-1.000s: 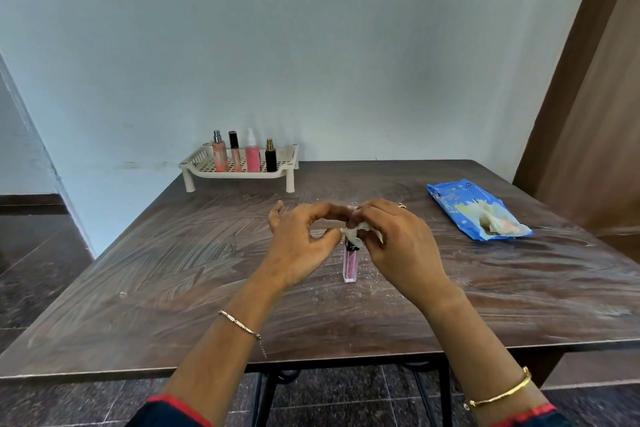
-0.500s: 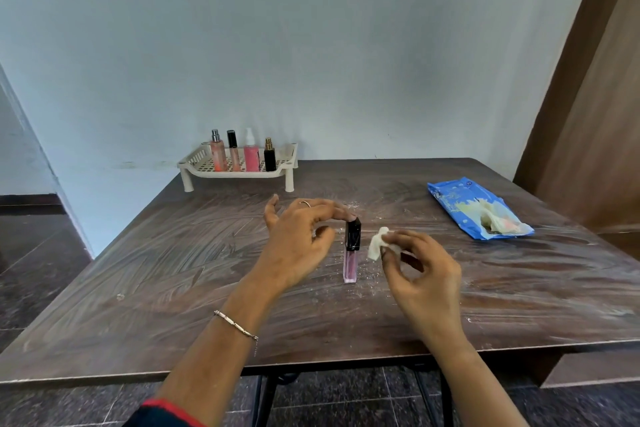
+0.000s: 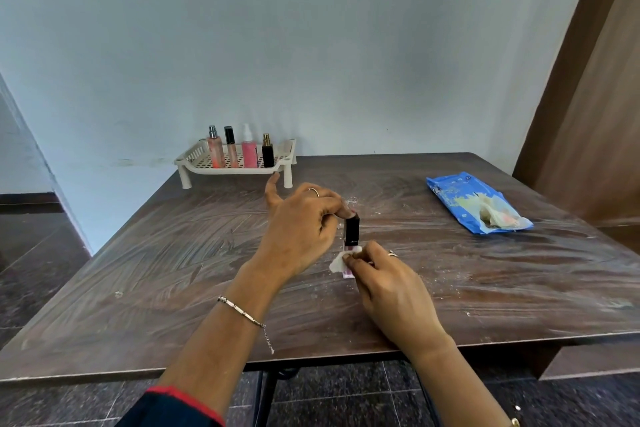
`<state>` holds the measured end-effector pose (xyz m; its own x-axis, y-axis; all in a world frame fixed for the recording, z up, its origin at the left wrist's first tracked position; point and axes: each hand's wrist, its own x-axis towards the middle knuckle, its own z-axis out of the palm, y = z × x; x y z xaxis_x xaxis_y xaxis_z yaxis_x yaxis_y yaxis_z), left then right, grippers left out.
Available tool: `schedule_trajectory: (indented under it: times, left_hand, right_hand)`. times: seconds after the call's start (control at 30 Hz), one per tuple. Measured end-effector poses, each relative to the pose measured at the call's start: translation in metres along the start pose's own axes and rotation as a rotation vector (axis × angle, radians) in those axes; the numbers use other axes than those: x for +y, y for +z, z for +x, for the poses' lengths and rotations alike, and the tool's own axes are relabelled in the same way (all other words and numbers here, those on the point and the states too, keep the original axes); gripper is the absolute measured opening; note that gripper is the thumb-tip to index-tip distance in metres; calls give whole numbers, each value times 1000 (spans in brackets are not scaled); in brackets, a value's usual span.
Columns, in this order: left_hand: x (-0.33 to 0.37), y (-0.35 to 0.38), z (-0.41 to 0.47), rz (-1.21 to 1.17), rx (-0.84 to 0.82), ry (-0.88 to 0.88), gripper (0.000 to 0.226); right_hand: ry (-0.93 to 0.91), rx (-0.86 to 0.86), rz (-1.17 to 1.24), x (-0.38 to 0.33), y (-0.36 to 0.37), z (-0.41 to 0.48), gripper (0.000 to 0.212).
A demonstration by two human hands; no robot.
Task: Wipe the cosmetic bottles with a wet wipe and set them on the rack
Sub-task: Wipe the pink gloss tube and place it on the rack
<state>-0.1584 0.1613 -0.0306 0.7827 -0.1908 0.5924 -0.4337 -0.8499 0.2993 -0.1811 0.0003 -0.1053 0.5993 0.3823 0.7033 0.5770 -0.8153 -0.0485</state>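
A slim pink lip-gloss bottle with a black cap (image 3: 351,233) stands upright on the middle of the brown table (image 3: 173,270). My left hand (image 3: 304,229) pinches the top of its cap with thumb and fingertips. My right hand (image 3: 388,284) holds a crumpled white wet wipe (image 3: 338,262) pressed against the pink lower part of the bottle, hiding most of it. A white plastic rack (image 3: 194,158) stands at the table's back left.
Several cosmetic bottles stand in a row on the rack, among them a pink spray bottle (image 3: 248,149) and a black one (image 3: 267,152). A blue wet-wipe pack (image 3: 460,194) lies open at the right. A brown door borders the table's right side.
My right hand moved away from the cap with the wipe, then came back lower and now presses the wipe on the bottle's pink body. My left hand stays on the cap.
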Motion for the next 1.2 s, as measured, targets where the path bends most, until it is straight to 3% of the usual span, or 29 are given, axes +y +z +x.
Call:
schedule_trajectory:
  times: [0.1, 0.37, 0.63, 0.77, 0.87, 1.07, 1.2]
  left_hand:
    - [1, 1, 1, 10, 0, -9, 28]
    - [4, -4, 2, 27, -23, -6, 28]
    - [1, 1, 4, 37, 8, 29, 28]
    - [1, 0, 4, 24, 11, 39, 27]
    - [1, -1, 4, 25, 6, 44, 23]
    - [2, -1, 4, -15, 5, 31, 18]
    - [4, -2, 3, -36, 18, 35, 27]
  right_hand:
    - [-1, -27, 2, 0, -3, 3, 20]
    - [-15, 138, 6, -2, -18, 27, 16]
    - [67, -175, -64, -3, -4, 7, 8]
    - [137, -252, -23, -3, -5, 8, 8]
    - [238, -173, 156, 3, -6, 11, 7]
    - [514, 148, 733, 7, -19, 34, 23]
    - [602, 268, 921, 0, -19, 40, 10]
